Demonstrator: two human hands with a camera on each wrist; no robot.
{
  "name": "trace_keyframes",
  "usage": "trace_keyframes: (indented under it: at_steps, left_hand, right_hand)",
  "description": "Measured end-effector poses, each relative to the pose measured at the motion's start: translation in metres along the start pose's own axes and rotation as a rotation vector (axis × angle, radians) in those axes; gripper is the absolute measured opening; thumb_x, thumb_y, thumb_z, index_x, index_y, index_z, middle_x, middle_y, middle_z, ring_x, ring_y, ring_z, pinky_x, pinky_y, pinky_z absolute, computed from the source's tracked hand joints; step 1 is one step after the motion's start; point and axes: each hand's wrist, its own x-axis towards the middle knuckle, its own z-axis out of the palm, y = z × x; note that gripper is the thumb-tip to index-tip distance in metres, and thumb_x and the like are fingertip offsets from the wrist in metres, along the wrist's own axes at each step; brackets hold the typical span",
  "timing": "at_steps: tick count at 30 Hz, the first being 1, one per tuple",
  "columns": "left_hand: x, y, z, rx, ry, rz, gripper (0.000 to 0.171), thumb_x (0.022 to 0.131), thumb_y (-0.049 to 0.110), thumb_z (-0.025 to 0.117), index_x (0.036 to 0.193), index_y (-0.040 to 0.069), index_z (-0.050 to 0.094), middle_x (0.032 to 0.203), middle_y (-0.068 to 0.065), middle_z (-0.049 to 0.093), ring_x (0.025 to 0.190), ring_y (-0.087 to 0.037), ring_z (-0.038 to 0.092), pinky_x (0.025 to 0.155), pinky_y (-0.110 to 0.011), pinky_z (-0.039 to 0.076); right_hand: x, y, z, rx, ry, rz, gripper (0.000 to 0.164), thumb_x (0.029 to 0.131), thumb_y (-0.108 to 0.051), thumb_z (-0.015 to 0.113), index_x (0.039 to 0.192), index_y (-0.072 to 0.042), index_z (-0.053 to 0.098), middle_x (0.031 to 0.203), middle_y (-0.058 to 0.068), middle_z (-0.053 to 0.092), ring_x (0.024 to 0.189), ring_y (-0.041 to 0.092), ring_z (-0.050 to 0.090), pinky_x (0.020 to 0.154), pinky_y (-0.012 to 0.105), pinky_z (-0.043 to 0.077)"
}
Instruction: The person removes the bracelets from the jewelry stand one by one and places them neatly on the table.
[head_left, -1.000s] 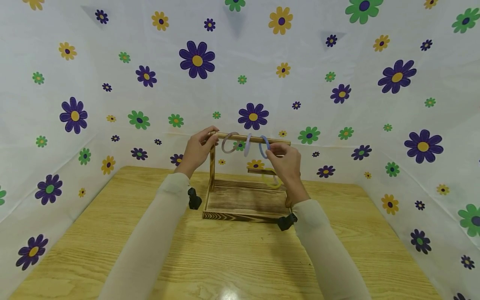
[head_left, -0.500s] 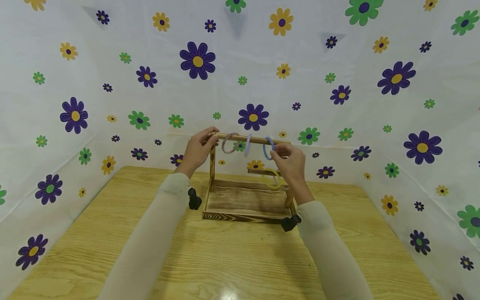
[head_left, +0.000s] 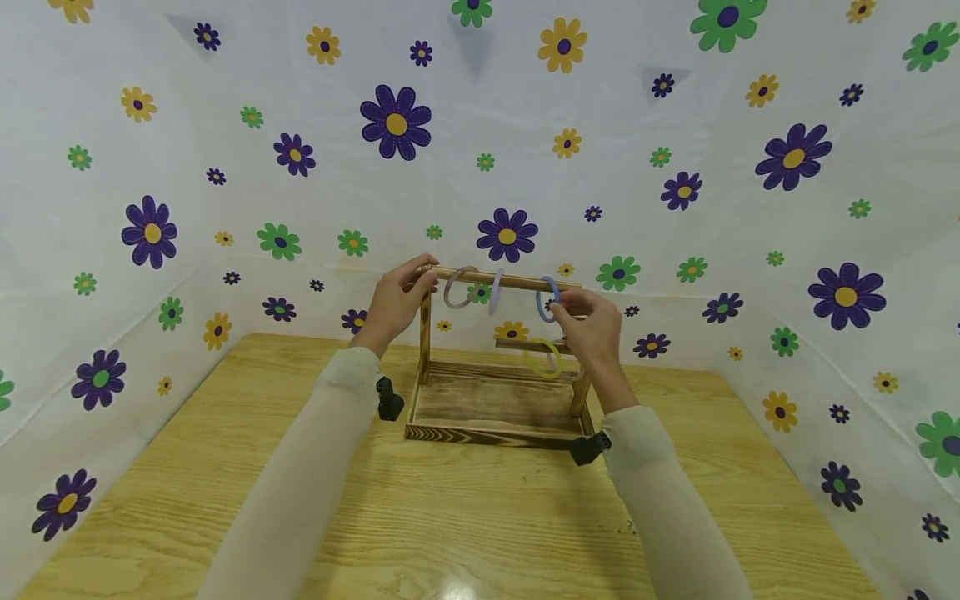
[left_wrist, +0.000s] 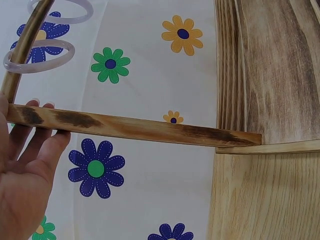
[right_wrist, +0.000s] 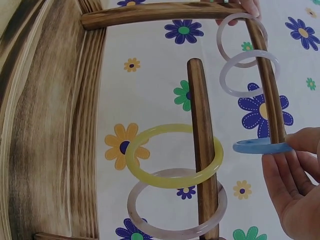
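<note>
A wooden bangle stand (head_left: 480,438) has a top bar and a shorter lower bar. My left hand (head_left: 393,304) grips its upper left corner, with fingers behind the post (left_wrist: 125,126). My right hand (head_left: 596,329) pinches a blue bangle (right_wrist: 255,146) between thumb and fingers, near the top bar's right end. The bar appears to pass through this bangle. Farther left on the same bar hang a pale lilac bangle (head_left: 495,293) and a greyish-brown one (head_left: 448,292). On the lower bar (right_wrist: 197,95) hang a yellow bangle (right_wrist: 175,182) and a pale, mottled bangle (right_wrist: 175,234).
The stand's tray base (head_left: 487,400) rests on a light wood table (head_left: 450,517). Flower-patterned white cloth (head_left: 480,100) encloses the back and sides. Black wrist devices, including one by the left sleeve (head_left: 389,400), sit beside the forearms.
My right hand has shifted to the right, sliding the blue bangle along the top bar toward its right end. The left hand keeps its place on the stand's corner.
</note>
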Motion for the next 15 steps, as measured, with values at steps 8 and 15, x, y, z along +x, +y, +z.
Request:
trace_keyframes:
  at_steps: [8, 15]
  left_hand:
    - [0.001, -0.002, 0.000, -0.020, 0.002, -0.008, 0.036, 0.110, 0.025, 0.051, 0.141, 0.008, 0.059, 0.135, -0.022, 0.066, 0.121, -0.041, 0.066, 0.109, -0.055, 0.052]
    - [0.001, 0.000, 0.000, 0.002, 0.000, -0.001, 0.036, 0.109, 0.029, 0.052, 0.139, 0.011, 0.060, 0.134, -0.018, 0.068, 0.119, -0.036, 0.069, 0.107, -0.050, 0.054]
  right_hand:
    - [0.000, 0.001, -0.007, -0.004, -0.004, 0.038, 0.017, 0.093, -0.006, 0.074, 0.106, 0.005, 0.076, 0.100, 0.024, 0.076, 0.084, 0.017, 0.068, 0.072, 0.005, 0.051]
    - [0.001, 0.005, -0.012, -0.050, 0.015, 0.055, 0.017, 0.093, -0.008, 0.074, 0.106, 0.003, 0.076, 0.101, 0.023, 0.076, 0.082, 0.010, 0.066, 0.073, 0.006, 0.049]
